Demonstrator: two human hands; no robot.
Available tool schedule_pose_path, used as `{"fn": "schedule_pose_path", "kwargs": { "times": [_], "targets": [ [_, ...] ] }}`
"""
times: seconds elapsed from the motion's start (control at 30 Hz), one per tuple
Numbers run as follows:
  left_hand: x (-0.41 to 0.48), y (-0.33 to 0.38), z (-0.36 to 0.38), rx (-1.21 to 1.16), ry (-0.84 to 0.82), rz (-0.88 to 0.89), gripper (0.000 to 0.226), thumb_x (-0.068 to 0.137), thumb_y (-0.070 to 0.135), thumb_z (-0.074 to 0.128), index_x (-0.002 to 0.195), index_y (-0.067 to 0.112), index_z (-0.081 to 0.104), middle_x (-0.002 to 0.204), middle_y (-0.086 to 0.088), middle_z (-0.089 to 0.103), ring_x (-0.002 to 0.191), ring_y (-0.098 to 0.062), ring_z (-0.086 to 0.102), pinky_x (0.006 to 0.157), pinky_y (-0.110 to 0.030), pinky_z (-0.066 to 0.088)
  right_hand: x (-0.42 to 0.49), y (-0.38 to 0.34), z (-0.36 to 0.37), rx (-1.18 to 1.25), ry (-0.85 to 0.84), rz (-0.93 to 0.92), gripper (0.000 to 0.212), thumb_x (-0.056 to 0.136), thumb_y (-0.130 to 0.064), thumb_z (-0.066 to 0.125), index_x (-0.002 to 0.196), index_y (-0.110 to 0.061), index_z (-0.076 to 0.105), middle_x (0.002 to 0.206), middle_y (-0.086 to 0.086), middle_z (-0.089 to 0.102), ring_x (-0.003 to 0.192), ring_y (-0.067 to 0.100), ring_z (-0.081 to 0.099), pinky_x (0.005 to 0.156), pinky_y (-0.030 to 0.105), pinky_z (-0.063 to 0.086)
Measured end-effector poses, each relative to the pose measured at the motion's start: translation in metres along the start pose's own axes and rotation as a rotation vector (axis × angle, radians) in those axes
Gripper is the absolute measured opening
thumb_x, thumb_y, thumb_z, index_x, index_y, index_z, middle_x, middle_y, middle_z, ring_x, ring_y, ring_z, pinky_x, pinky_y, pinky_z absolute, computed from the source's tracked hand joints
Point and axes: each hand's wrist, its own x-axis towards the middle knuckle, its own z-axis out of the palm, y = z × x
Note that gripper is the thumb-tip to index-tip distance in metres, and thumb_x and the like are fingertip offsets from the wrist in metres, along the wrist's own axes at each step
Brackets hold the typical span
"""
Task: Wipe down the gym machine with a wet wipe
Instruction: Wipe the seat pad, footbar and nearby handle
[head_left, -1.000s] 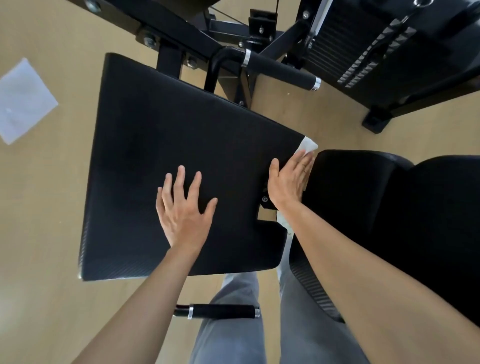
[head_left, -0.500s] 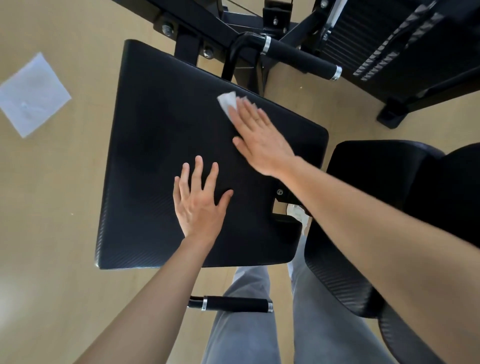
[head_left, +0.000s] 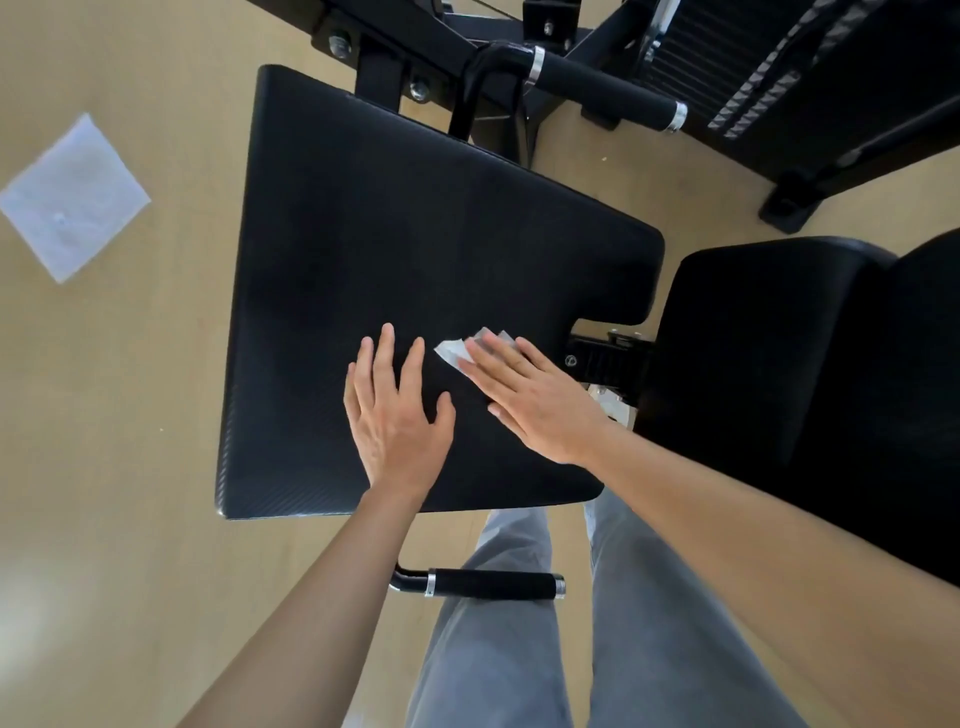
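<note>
Wet wipe: a small, crumpled white wet wipe lies on the black pad of the gym machine. It sits toward the pad's 5 o'clock part, near the notch cut into the right edge.
Right hand: my right hand lies palm down on the wet wipe. The fingers are straight and close together, pressing the wipe to the pad rather than curling round it. Most of the wipe is under them, and one corner pokes out at 10 o'clock of the fingertips.
Left hand: my left hand rests flat on the pad at 8 o'clock of the wipe, just beside it and apart from it. Its fingers are straight and slightly spread, the thumb points toward my right hand, and it holds nothing.
Pad: broad, black and finely textured. Its near edge at 6 o'clock lies above my grey trousers.
Seat cushion: a second black cushion lies at 3 o'clock of the pad, with a metal bracket in the gap between them.
Handles: the far handle, a black grip with silver rings, is at 1 o'clock beyond the pad's far edge. The near handle is at 6 o'clock, below the near edge.
Weight stack: the weight stack is at 2 o'clock, in the top right corner.
Floor: the floor is tan. A white square sheet lies on it at 9 o'clock of the pad, well apart.
</note>
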Motion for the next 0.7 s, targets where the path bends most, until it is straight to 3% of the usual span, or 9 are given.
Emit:
{"fn": "schedule_pose_path", "kwargs": {
  "times": [0.07,0.2,0.3,0.37,0.5,0.7],
  "targets": [
    [-0.015,-0.003,-0.002,0.027,-0.013,-0.038,0.069,0.086,0.032,0.072,0.149,0.02,0.048,0.166,-0.009,0.029,0.153,-0.032,0.024,0.122,-0.052,0.025,-0.011,0.008,0.004,-0.035,-0.017,0.016,0.064,0.109,-0.034,0.03,0.163,-0.018,0.001,0.171,0.004,-0.004,0.157,0.022,-0.007,0.128,0.046,0.008],
    [-0.036,-0.01,0.001,0.076,-0.114,-0.014,0.083,0.086,0.04,0.075,0.157,0.021,0.037,0.169,-0.01,0.019,0.156,-0.035,0.015,0.126,-0.053,0.018,0.003,0.039,-0.011,0.078,0.043,0.461,0.067,0.109,-0.039,0.026,0.162,-0.019,-0.01,0.17,0.006,-0.015,0.156,0.023,-0.015,0.128,0.046,0.002],
    [-0.038,-0.012,0.004,0.08,-0.129,0.0,0.089,0.084,0.043,0.078,0.158,0.021,0.034,0.169,-0.01,0.019,0.157,-0.035,0.012,0.127,-0.052,0.015,0.034,0.05,-0.031,0.203,0.093,0.614,0.068,0.108,-0.041,0.024,0.161,-0.019,-0.013,0.169,0.006,-0.018,0.156,0.024,-0.017,0.128,0.046,-0.002],
    [-0.036,-0.012,0.004,0.058,-0.122,-0.011,0.09,0.082,0.042,0.08,0.158,0.022,0.035,0.169,-0.009,0.021,0.157,-0.034,0.013,0.127,-0.051,0.015,0.056,0.043,-0.041,0.221,0.119,0.603,0.067,0.109,-0.041,0.024,0.161,-0.018,-0.012,0.169,0.008,-0.016,0.156,0.026,-0.017,0.128,0.046,-0.003],
    [-0.038,-0.017,0.001,0.006,-0.126,0.003,0.089,0.082,0.041,0.081,0.157,0.023,0.037,0.169,-0.006,0.02,0.158,-0.031,0.012,0.127,-0.048,0.013,0.069,-0.003,-0.032,0.121,0.074,0.338,0.066,0.108,-0.037,0.027,0.162,-0.017,-0.006,0.17,0.008,-0.011,0.156,0.026,-0.014,0.128,0.048,0.002],
    [-0.04,-0.037,-0.01,0.042,-0.156,0.143,0.086,0.081,0.037,0.081,0.155,0.019,0.04,0.169,-0.008,0.021,0.157,-0.03,0.014,0.124,-0.05,0.024,0.001,-0.065,0.024,0.077,0.071,0.203,0.063,0.109,-0.033,0.029,0.163,-0.017,0.0,0.171,0.005,-0.006,0.157,0.024,-0.008,0.127,0.047,0.011]
  ]
}}
